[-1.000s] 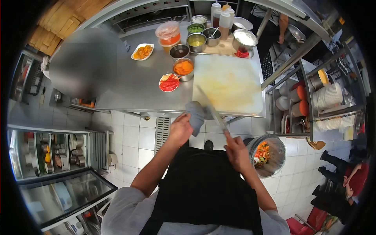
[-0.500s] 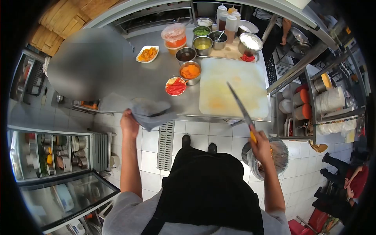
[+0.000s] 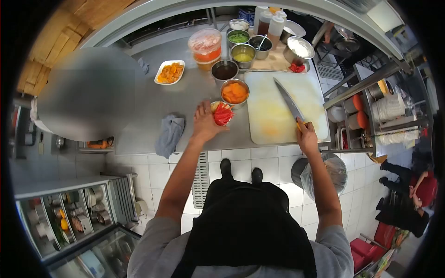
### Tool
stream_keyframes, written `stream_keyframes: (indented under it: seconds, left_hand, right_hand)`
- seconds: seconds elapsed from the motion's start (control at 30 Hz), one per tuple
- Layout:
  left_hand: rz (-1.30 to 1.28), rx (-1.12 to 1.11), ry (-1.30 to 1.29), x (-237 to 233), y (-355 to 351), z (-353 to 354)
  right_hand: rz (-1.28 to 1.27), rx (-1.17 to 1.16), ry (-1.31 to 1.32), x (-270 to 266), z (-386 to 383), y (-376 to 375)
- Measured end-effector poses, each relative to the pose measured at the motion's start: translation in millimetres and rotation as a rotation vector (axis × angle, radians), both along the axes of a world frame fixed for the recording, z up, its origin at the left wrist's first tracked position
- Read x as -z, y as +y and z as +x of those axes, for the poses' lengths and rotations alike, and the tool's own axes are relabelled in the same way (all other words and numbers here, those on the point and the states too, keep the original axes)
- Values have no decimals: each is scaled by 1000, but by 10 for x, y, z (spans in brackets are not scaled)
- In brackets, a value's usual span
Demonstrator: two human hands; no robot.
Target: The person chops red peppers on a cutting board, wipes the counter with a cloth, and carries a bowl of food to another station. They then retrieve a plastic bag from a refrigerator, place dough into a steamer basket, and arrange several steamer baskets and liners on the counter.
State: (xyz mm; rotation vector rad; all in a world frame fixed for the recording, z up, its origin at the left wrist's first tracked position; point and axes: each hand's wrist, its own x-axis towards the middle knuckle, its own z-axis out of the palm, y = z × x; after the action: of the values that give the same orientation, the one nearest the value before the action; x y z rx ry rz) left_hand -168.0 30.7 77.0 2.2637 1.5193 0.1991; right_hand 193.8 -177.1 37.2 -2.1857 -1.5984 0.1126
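My right hand [image 3: 307,139] is wrapped round the yellow handle of a kitchen knife [image 3: 288,99], its long blade pointing away over the white cutting board [image 3: 269,111]. My left hand [image 3: 207,121] is at the near left side of a small bowl of red pepper strips [image 3: 223,114], fingers and thumb spread around its rim. Just behind that bowl stands a metal bowl of orange slices [image 3: 234,92]. To the left of my left hand, a crumpled grey cloth [image 3: 170,135] lies at the counter's front edge.
A white dish of chopped orange pieces [image 3: 169,72], a tub with red contents [image 3: 205,46] and a bowl of dark liquid [image 3: 225,70] stand farther back. Squeeze bottles [image 3: 276,28] and metal bowls line the back. A lined bin [image 3: 324,173] stands below right.
My left hand has let go of the grey cloth, now on the counter, and moved right to the bowl of pepper strips. The knife has come lower over the cutting board.
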Motion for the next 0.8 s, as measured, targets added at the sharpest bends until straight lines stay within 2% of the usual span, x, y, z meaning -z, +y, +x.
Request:
stream_keyframes:
  seconds: [0.23,0.37,0.5,0.67,0.8]
  left_hand:
    - [92,7,-18,145,11,230]
    - [34,34,-91,210,63,210]
    - [110,85,-126,309,56,96]
    - [87,126,-110,-235,2,-147]
    - [68,158,-111,-780,179,62]
  right_hand:
    - [-1,25,-29,-80,-36,47]
    - [-18,68,-1,-124,-60,51]
    - [-23,110,66,-130,-17,-38]
    - [6,143,114,-147,112,-205]
    - [-37,157,155,-163,227,-357]
